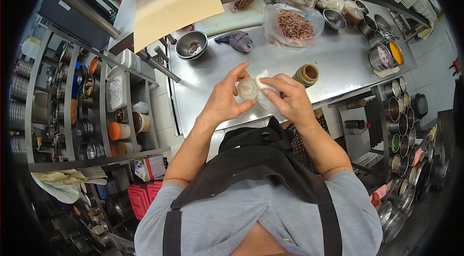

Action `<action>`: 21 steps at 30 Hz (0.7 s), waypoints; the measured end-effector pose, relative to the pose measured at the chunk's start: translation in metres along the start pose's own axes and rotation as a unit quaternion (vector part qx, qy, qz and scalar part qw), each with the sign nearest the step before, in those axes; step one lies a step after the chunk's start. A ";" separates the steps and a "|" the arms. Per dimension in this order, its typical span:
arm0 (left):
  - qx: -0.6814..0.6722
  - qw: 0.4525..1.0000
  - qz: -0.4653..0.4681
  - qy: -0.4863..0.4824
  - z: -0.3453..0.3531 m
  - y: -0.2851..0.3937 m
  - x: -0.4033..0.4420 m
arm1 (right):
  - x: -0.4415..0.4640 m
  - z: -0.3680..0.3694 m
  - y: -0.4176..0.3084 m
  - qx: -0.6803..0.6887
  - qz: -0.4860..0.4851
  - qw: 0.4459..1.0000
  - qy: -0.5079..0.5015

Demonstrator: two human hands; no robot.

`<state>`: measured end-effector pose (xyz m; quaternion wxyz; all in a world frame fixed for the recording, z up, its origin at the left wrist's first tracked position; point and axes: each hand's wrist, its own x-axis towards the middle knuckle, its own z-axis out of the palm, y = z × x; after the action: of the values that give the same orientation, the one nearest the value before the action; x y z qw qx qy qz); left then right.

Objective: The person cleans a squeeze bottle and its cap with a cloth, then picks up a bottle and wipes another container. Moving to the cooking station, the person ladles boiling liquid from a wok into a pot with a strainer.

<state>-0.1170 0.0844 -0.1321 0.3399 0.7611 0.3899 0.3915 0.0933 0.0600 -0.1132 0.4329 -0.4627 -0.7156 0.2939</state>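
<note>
While your left hand is pinching the probably light, slick container by its sides, your right hand is clutching cloth.

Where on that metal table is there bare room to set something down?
On the metal table, one bare patch lies between the open jar and the containers at the right end. Another lies between the left-side bowl and the left hand. The far side is crowded: cutting board, bag of reddish food.
</note>
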 end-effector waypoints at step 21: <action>-0.019 0.996 0.081 -0.036 0.007 -0.015 -0.004 | -0.018 0.026 0.039 0.464 0.260 0.846 -0.025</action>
<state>-0.1172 0.0858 -0.1489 0.3349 0.7973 0.3068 0.3976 0.0894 0.0584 -0.1632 0.4866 -0.3697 -0.3597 0.7051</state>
